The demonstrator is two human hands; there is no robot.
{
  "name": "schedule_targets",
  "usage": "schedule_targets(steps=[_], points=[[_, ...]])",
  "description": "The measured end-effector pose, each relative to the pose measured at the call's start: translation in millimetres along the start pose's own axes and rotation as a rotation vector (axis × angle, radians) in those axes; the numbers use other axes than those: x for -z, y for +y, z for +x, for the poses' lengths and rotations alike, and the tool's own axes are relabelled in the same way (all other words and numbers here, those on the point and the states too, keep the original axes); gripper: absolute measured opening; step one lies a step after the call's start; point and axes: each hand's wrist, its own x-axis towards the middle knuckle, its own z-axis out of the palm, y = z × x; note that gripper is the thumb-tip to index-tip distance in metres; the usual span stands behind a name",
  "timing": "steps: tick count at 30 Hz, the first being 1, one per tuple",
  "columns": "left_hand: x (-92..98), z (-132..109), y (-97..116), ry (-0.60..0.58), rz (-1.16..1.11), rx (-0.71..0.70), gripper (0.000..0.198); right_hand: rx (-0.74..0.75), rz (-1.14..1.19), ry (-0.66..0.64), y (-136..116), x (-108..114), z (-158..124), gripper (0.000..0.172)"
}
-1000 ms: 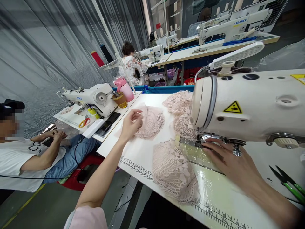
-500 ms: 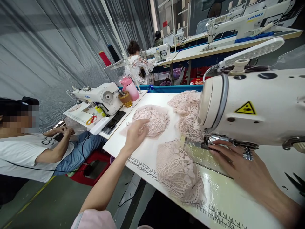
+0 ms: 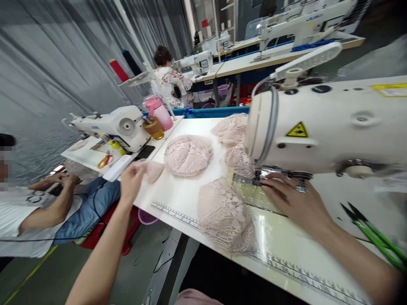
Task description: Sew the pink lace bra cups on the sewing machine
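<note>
My left hand [image 3: 132, 180] pinches the edge of a small sheer pink fabric piece [image 3: 154, 171] at the table's left side. Right of it lies a pink lace bra cup [image 3: 189, 156], flat on the white table. My right hand [image 3: 294, 201] is stretched out beside the presser foot [image 3: 260, 173] of the sewing machine [image 3: 305, 127], fingers apart; their tips are partly hidden there. A larger lace cup piece [image 3: 224, 214] lies at the front edge, left of my right hand. More pink lace [image 3: 237, 159] lies behind the needle area, partly covered by the machine head.
Green-handled scissors [image 3: 372, 233] lie at the right. A neighbouring sewing machine [image 3: 111, 129], a pink jug [image 3: 159, 113], an amber cup [image 3: 154, 127] and orange scissors [image 3: 104, 161] stand or lie to the left. A person [image 3: 41, 207] sits there; another sits farther back.
My left hand has moved left off the lace cup, drawing a sheer piece away from it. My right hand stays at the presser foot. The view has turned rightward.
</note>
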Motion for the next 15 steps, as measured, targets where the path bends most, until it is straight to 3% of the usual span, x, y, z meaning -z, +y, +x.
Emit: schedule_targets(steps=[6,10,15], points=[[18.7,24.9,-2.4,0.059,-0.168,0.133,0.022,-0.066,-0.010,-0.084,-4.2,4.4,0.2,0.041],[18.2,23.5,7.9,0.063,-0.256,0.179,0.020,-0.094,-0.014,-0.076,-5.7,7.8,1.9,0.040],[16.7,18.9,24.0,-0.027,-0.302,0.199,0.023,-0.064,0.002,-0.083,-1.3,4.0,-2.3,0.036]])
